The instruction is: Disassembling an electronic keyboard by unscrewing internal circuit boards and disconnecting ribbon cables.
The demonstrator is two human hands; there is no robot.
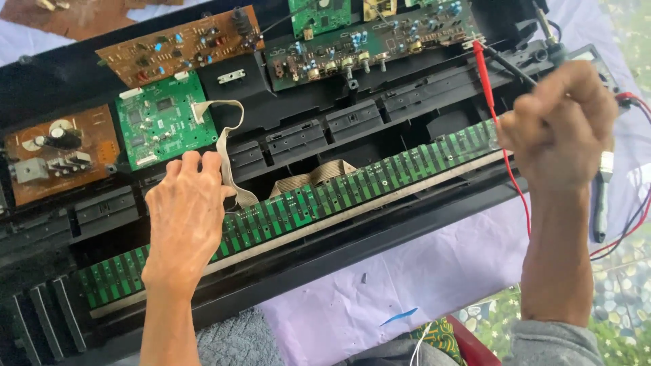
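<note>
An opened electronic keyboard (pixel 380 122) lies in front of me with its black chassis exposed. My left hand (pixel 184 217) rests flat on it with fingers apart. The fingertips touch the chassis just below a green circuit board (pixel 163 122) and beside a grey ribbon cable (pixel 227 159). A long green key-contact strip (pixel 352 183) runs diagonally under that hand. My right hand (pixel 557 125) is raised in a fist at the right end of the strip. A dark-handled tool (pixel 599 203) with a metal collar sticks out below the fist. A red test probe (pixel 483 74) and a black test probe (pixel 508 62) lie close to the fist.
Brown circuit boards sit at the left (pixel 57 152) and upper left (pixel 180 44), and dark green boards (pixel 366 41) along the top. A meter (pixel 590 57) is partly hidden behind my right hand. Red and purple leads (pixel 630 224) trail right. A pale cloth (pixel 420 271) lies underneath.
</note>
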